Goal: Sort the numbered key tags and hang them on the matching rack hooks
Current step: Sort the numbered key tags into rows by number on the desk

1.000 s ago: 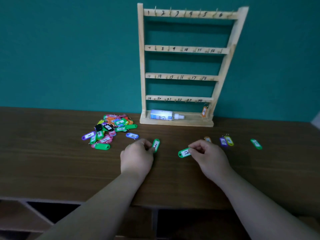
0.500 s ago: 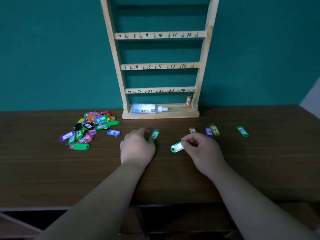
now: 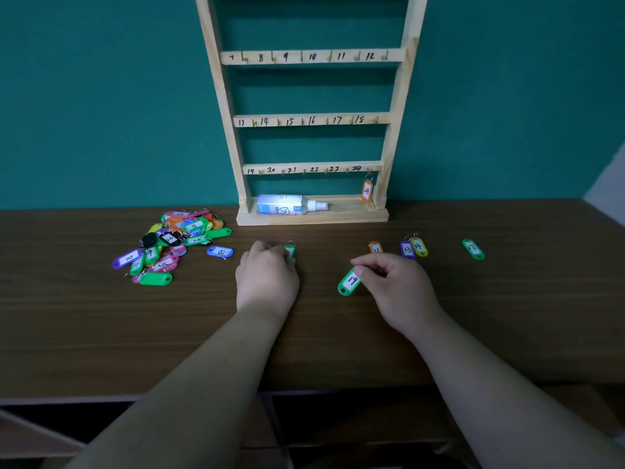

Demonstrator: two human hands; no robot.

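From the head view, my right hand [image 3: 395,289] pinches the ring end of the green tag 19 [image 3: 350,282], its body slanting left and toward me above the tabletop [image 3: 101,333]; hook 19 [image 3: 259,171] lies up and left, nearer my left hand [image 3: 267,279], whose fingers curl on a second green tag [image 3: 290,250]

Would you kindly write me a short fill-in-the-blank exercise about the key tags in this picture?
1. The right hand pinches a green tag marked ____.
2. The only tag hanging on the rack, an orange tag, bears the number ____.
3. Beside the yellow tag marked 14 lies a purple tag marked ____.
Missing words: 19; 24; 13.
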